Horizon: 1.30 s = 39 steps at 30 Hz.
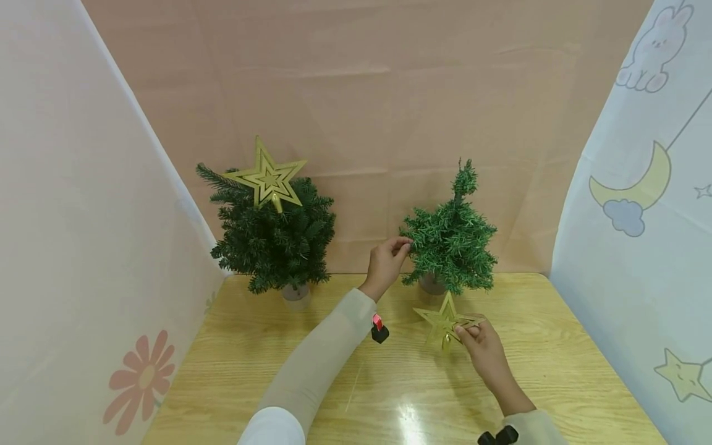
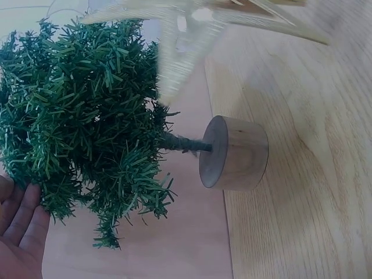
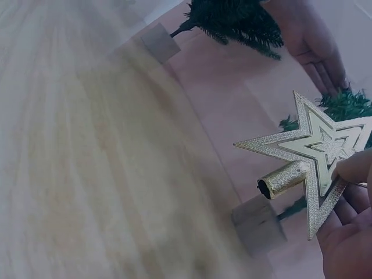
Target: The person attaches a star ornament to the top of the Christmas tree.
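Observation:
A small green artificial Christmas tree stands at the back right of the table on a round wooden base. At its left side my left hand pinches the tip of a branch; foliage partly covers those fingertips in the left wrist view. My right hand holds a gold star tree topper by one arm, between thumb and fingers. The star hangs over the table in front of the tree, its hollow socket pointing down in the head view.
To the left stands a darker, fuller Christmas tree on a pale base, with another gold star on top. Behind the wooden table hangs a plain backdrop. Printed cloths flank both sides.

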### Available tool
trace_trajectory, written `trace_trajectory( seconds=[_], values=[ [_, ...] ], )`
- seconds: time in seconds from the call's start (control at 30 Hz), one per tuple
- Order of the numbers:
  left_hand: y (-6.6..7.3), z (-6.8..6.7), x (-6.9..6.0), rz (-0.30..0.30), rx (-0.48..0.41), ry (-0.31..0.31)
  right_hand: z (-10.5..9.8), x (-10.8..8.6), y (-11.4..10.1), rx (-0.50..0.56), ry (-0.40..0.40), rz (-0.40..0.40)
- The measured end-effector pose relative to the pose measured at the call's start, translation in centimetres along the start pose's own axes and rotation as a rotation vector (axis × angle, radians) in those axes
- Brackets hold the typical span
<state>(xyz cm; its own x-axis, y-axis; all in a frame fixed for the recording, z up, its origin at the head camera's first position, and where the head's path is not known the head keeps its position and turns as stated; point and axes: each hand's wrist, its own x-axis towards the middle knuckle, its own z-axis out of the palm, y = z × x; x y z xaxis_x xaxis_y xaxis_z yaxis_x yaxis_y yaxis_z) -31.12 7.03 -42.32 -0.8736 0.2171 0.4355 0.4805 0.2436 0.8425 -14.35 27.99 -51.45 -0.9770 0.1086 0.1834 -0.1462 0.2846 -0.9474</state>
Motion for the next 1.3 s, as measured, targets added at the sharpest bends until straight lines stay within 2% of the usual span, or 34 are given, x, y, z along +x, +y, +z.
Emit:
trace_trajectory(
  seconds=[0.2,0.3,0.67,0.93,1.03,1.3],
  values=[
    [0.0,0.1,-0.1,-0.005,0.005,-0.004,-0.8,0.7,-2.2,0.053,0.0,-0.132],
    [0.1,0.2,-0.1,0.0,0.011,-0.004,-1.2,1.2,-3.3,0.065,0.014,-0.166],
    [0.2,0.5,-0.1,-0.002,0.025,-0.015,-2.2,2.8,-7.3,0.023,0.066,-0.212],
    [-0.1,0.1,-0.4,-0.015,0.045,-0.022,-2.1,4.2,-9.5,0.115,0.072,-0.246],
    [0.0,0.0,-0.5,-0.009,0.047,-0.019,-2.1,4.8,-10.3,0.104,0.084,-0.266],
    [0.6,-0.2,-0.2,0.013,0.066,-0.016,-2.7,6.6,-14.5,0.15,0.123,-0.302]
  ],
)
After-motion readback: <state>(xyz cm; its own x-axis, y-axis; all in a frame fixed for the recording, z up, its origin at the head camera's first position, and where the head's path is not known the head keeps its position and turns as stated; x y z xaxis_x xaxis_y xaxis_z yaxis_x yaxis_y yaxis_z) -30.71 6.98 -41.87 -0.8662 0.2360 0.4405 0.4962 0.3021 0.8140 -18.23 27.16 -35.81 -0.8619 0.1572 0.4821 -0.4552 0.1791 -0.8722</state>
